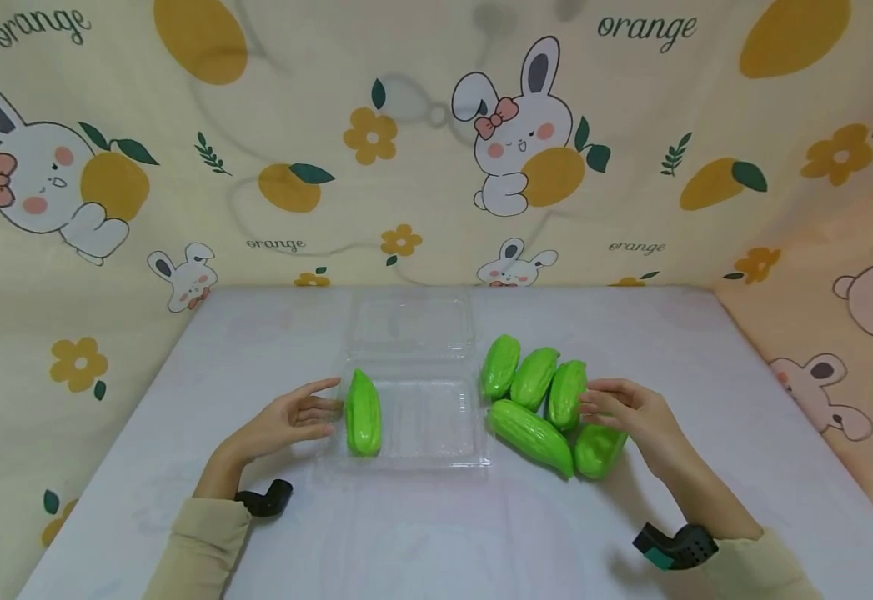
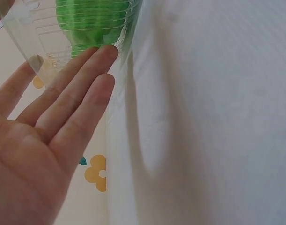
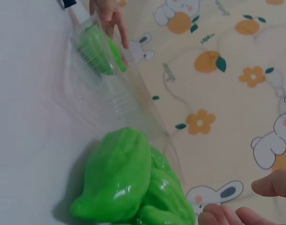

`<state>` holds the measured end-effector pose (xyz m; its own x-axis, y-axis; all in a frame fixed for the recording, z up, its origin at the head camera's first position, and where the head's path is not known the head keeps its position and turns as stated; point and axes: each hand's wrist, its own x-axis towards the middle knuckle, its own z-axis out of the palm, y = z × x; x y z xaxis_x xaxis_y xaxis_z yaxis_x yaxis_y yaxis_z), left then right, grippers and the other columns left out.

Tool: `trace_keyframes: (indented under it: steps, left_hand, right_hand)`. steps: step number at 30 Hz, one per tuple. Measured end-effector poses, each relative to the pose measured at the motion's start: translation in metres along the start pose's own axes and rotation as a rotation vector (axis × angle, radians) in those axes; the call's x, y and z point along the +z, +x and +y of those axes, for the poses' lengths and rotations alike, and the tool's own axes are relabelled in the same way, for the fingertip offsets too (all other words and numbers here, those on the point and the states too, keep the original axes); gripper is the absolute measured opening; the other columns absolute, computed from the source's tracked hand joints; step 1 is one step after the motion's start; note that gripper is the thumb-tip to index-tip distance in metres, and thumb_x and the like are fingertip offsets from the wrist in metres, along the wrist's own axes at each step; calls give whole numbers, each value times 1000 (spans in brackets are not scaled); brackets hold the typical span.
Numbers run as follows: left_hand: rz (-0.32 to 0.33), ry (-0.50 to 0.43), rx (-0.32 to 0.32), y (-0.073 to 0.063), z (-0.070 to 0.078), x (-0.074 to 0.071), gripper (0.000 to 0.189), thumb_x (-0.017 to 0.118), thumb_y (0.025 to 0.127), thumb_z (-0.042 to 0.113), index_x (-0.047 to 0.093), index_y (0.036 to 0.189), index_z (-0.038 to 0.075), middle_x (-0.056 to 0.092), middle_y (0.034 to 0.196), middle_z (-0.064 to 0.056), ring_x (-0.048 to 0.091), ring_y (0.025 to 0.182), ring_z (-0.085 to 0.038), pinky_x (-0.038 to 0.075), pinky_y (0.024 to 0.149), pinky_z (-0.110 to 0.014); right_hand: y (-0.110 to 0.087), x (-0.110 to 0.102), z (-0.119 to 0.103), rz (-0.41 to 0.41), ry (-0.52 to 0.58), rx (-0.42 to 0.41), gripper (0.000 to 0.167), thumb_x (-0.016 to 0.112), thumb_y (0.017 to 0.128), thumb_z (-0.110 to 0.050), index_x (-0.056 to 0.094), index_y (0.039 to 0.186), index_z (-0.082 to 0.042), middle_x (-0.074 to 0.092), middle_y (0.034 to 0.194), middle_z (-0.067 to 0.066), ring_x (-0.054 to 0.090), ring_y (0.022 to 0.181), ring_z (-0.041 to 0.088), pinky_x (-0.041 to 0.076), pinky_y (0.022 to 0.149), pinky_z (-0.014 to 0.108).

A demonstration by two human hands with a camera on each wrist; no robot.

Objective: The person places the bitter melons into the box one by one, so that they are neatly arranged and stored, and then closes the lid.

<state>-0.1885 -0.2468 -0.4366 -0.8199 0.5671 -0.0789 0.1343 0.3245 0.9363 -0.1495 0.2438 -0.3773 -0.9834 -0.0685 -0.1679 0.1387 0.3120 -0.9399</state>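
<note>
A clear plastic clamshell box (image 1: 432, 421) lies with its lid folded back on the table. One green ridged vegetable (image 1: 363, 417), resembling a bitter melon, lies upright along the box's left side. My left hand (image 1: 289, 423) is at the left wall of the box, its fingers extended; in the left wrist view the fingertips (image 2: 104, 55) are against or very near the clear wall. Several similar green vegetables (image 1: 532, 433) are grouped right of the box. My right hand (image 1: 634, 412) hovers beside this group, fingers loosely bent and holding nothing; in the right wrist view they appear apart from the vegetables.
The open lid (image 1: 412, 325) spreads toward the back of the white table (image 1: 421, 533). A cloth printed with rabbits and oranges (image 1: 421, 192) rises behind the table and at both sides. Black devices are strapped to the left wrist (image 1: 267, 498) and right wrist (image 1: 676, 547).
</note>
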Motion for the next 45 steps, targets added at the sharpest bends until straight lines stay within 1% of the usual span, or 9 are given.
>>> trace_keyframes:
  steps: [8, 14, 19, 25, 32, 36, 45]
  left_hand:
    - [-4, -13, -1, 0, -2, 1, 76, 66, 92, 16, 21, 152, 2, 45, 141, -34, 47, 129, -49, 47, 93, -10]
    - [-5, -24, 5, 0, -1, 2, 77, 66, 91, 15, 21, 152, 2, 45, 142, -34, 46, 130, -49, 47, 93, -10]
    - [-4, -18, 7, 0, -1, 2, 76, 66, 92, 15, 21, 152, 2, 45, 142, -34, 46, 130, -49, 47, 93, -10]
    - [-4, -15, 5, 1, -1, 1, 77, 66, 92, 16, 21, 152, 2, 45, 142, -34, 47, 130, -48, 46, 94, -10]
    - [-9, -14, 7, 2, 0, 1, 77, 66, 91, 15, 21, 152, 2, 45, 141, -34, 47, 129, -49, 47, 93, -10]
    - [-14, -15, 9, 2, 1, 0, 77, 66, 91, 16, 21, 152, 2, 45, 141, -34, 47, 129, -49, 46, 93, -10]
    - [-16, -15, 10, 1, 0, -2, 77, 65, 92, 15, 21, 153, 2, 45, 142, -34, 47, 130, -49, 46, 94, -10]
  right_hand:
    - [-1, -13, 7, 16, -39, -1, 50, 55, 99, -26, 45, 128, 14, 66, 84, -29, 68, 83, -6, 55, 77, 14]
    - [-2, -23, 14, 24, -71, 17, 49, 54, 100, -24, 45, 128, 14, 67, 86, -26, 67, 82, -6, 56, 76, 14]
    - [-3, -32, 21, 21, -84, 64, 52, 53, 100, -27, 43, 131, 15, 66, 86, -27, 66, 82, -7, 55, 76, 13]
    - [-5, -40, 28, 21, -90, 94, 55, 51, 101, -27, 40, 131, 17, 66, 85, -26, 66, 81, -7, 55, 76, 13]
    - [-8, -44, 35, 41, -123, 170, 52, 51, 100, -30, 45, 128, 14, 66, 82, -24, 64, 78, -8, 55, 74, 14]
    - [-10, -46, 40, 34, -134, 217, 52, 51, 100, -32, 46, 127, 12, 67, 82, -22, 64, 78, -6, 56, 75, 15]
    - [-11, -47, 47, 3, -113, 249, 58, 49, 101, -34, 40, 131, 15, 69, 87, -15, 67, 78, -3, 58, 77, 18]
